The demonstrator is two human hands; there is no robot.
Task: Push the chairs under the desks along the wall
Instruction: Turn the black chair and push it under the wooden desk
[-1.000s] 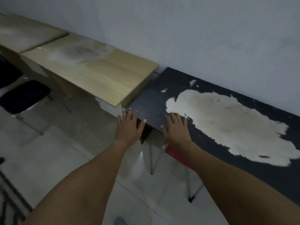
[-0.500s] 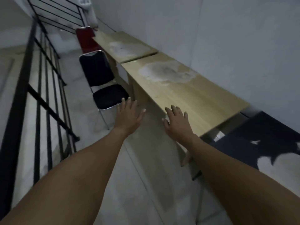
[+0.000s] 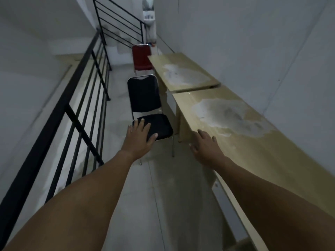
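A black padded chair (image 3: 145, 98) with chrome legs stands in the aisle beside the near wooden desk (image 3: 244, 142), its seat outside the desk. Behind it a red chair (image 3: 141, 57) stands beside the far wooden desk (image 3: 183, 71). Both desks run along the right wall and have pale worn patches. My left hand (image 3: 138, 135) is stretched forward with fingers spread, in front of the black chair's seat; I cannot tell if it touches. My right hand (image 3: 204, 145) is open, fingers apart, over the near desk's front edge.
A black metal railing (image 3: 72, 105) lines the left side of the narrow tiled aisle (image 3: 137, 196). A stair rail rises at the far end. The white wall (image 3: 253, 42) runs close along the right behind the desks.
My view has swung left from the dark peeling desk to the wooden desks and down the aisle. Both hands stay outstretched and open; the black chair is now close to my left hand.
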